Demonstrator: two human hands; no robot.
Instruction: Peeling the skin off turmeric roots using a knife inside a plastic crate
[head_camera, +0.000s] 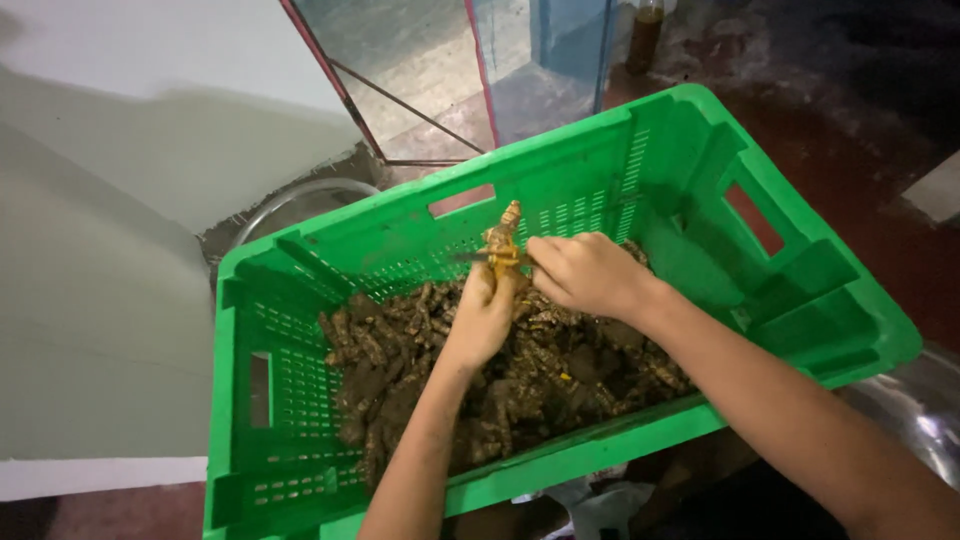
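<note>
A large green plastic crate with slotted walls and cut-out handles (300, 400) fills the middle of the view, tilted so its far corner sits at about 1 o'clock. Its floor carries a heap of muddy brown knobbly roots (420, 370), touching one another and caked in dark soil; single pieces are hard to tell apart in the clump.

Above the heap, near the crate's centre, the left hand (482, 318) is closed around the lower end of one upright yellowish-brown root piece (503, 238), which stands up out of the fist with its tip pointing to 12 o'clock. The right hand (588, 272), just beside it at 3 o'clock, is closed too, its fingers curled against the same piece. A thin dark blade (470, 257) sticks out toward 9 o'clock from where the hands meet; its handle is hidden, and I cannot tell for sure which hand grips it.

At 12 o'clock beyond the crate stands a pane of glass in a thin red frame (420, 90), and further right a dark brown bottle (645, 35) is cut off by the top edge. A curved metal rim (300, 192) peeks from behind the crate at 10 o'clock, mostly hidden. A shiny metal vessel (915, 410) shows only partly at 4 o'clock, behind the right forearm. Pale wall fills the left side.
</note>
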